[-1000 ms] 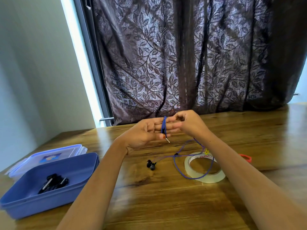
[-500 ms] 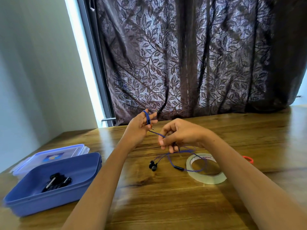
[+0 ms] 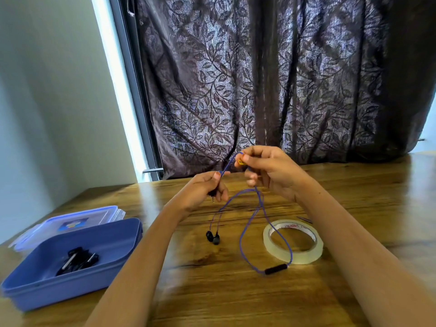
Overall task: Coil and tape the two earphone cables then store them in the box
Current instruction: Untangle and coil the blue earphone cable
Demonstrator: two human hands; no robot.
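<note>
Blue box (image 3: 70, 286) holding 1 coiled black earphone (image 3: 77, 259), clear lid (image 3: 99, 214) behind, left hand (image 3: 200, 192) gripping blue cable (image 3: 276, 269) at plug (image 3: 213, 198), right hand (image 3: 271, 171) pinching it higher.

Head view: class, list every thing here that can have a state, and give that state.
Blue earphone cable: uncoiled, held up by both hands, earbuds on the table.
Left hand: grips the plug end.
Right hand: pinches the cable.
Box: open, lid off.
Lid: lying behind the box.
Black earphones: bundled, inside the box.
Tape roll: flat on the table.
</note>
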